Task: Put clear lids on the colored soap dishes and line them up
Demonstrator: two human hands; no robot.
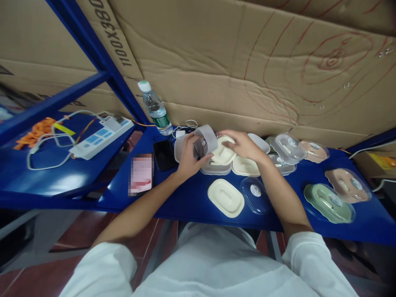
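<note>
My left hand [187, 158] grips a translucent plastic box [209, 137], tilted on its side with its opening partly hidden by my fingers. In my right hand [240, 143] is a shallow cream plastic tray [223, 153] with rounded corners, held close beside the box. Below them on the blue table lie another translucent box [216, 168] and a cream tray [246, 166], crowded together. Nearer to me rest a loose cream tray [226, 198] and a clear cover [254, 195] with a round label.
Covered containers in green [330, 203] and pink [349, 185] sit at the right; more stand behind my right forearm. At the left are a water bottle [157, 110], a black phone [165, 154], a lit phone [141, 174] and a power strip [102, 138]. Cardboard [216, 62] walls the back.
</note>
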